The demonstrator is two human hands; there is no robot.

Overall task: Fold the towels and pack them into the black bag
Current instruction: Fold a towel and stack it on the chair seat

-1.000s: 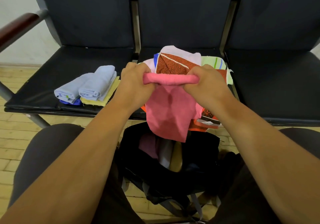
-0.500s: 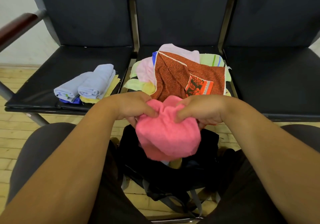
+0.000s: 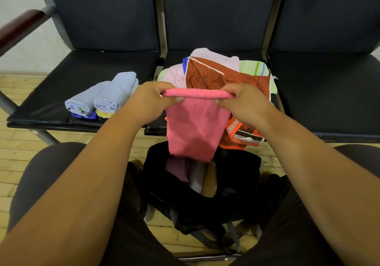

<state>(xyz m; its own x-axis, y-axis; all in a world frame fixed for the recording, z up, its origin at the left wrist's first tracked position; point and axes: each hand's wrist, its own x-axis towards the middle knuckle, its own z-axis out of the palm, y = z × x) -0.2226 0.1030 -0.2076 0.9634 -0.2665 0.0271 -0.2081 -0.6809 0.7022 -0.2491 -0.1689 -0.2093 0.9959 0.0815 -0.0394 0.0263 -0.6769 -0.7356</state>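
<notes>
A pink towel (image 3: 195,128) hangs folded in the air above the open black bag (image 3: 236,195). My left hand (image 3: 150,103) pinches its top fold at the left end and my right hand (image 3: 244,103) pinches the right end. The bag sits on the floor between my knees, with several folded towels (image 3: 197,175) standing inside it. Behind the pink towel, a heap of unfolded towels (image 3: 224,74) lies on the middle seat, topped by an orange-brown patterned one.
Two rolled light-blue towels (image 3: 107,97) lie on a blue and a yellow one on the left black seat (image 3: 92,68). The right seat (image 3: 329,93) holds nothing. A wooden armrest (image 3: 18,27) juts at far left. The floor is wood.
Half a second ago both hands held the pink towel bunched low over the bag. Now they have lifted it, and it hangs down from a straight top fold.
</notes>
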